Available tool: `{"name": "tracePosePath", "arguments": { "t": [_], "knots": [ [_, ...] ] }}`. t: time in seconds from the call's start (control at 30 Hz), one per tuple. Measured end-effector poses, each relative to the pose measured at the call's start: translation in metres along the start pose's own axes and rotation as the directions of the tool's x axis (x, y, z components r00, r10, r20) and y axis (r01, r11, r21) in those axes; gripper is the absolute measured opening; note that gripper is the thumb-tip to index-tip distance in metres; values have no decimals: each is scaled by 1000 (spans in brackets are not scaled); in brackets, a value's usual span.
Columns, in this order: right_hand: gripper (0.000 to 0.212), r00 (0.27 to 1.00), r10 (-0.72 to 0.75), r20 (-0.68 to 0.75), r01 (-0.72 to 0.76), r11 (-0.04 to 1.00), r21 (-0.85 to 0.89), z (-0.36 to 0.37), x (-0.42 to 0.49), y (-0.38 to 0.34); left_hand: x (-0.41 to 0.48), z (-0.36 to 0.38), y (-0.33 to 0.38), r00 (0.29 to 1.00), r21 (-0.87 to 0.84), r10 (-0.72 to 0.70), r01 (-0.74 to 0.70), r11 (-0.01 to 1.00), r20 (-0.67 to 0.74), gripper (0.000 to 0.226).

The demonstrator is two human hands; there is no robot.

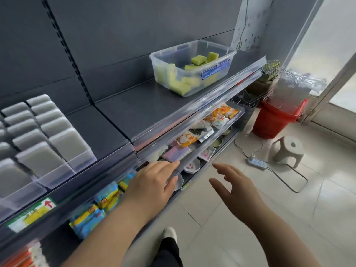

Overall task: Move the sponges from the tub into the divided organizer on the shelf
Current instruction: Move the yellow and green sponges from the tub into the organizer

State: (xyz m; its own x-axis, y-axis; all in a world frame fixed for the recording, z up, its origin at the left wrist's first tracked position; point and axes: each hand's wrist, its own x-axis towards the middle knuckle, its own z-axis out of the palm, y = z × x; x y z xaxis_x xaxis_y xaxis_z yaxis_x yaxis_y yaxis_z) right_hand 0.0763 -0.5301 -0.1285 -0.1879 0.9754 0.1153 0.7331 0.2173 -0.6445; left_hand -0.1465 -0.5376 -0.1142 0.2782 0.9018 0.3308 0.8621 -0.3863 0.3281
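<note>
the yellow-green sponges [198,59] lie loose in the clear tub [174,47], far right on the shelf [125,116]; the divided organizer [81,162] sits near left, its slots holding upright grey pads. both hands are empty: the left hand [154,182] hovers flat, fingers straight and close together, and the right hand [237,191] has its fingers spread, probably poised to reach up for the tub
</note>
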Motion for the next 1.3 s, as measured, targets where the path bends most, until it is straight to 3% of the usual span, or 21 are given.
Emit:
{"name": "tracePosePath", "arguments": {
  "t": [0.13,0.33,0.5,0.7,0.9,1.07,1.3],
  "knots": [
    [45,999,26,23,-25,999,-19,-9,35,31,49,26,-4,1000,-3,15,-15,1000,23,37],
    [45,1000,19,8,-18,998,-59,-49,137,72,159,58,-20,997,-22,47,-49,999,-62,33],
    [59,998,-14,-66,7,995,-100,-102,233,93,264,60,-34,988,-27,74,-78,997,-139,34],
    [50,985,-23,-170,28,999,27,-119,308,129,345,60,-47,966,12,93,-92,996,-240,37],
    [34,980,-166,-112,179,977,116,-125,401,151,397,73,-65,941,33,-3,15,999,-338,35],
    [32,939,-331,-91,343,911,228,-148,510,158,454,87,-75,907,118,-128,190,975,-401,36],
    [27,816,-564,128,537,821,195,-161,655,154,513,100,-74,830,180,-318,437,881,-457,39]
  ]
}}
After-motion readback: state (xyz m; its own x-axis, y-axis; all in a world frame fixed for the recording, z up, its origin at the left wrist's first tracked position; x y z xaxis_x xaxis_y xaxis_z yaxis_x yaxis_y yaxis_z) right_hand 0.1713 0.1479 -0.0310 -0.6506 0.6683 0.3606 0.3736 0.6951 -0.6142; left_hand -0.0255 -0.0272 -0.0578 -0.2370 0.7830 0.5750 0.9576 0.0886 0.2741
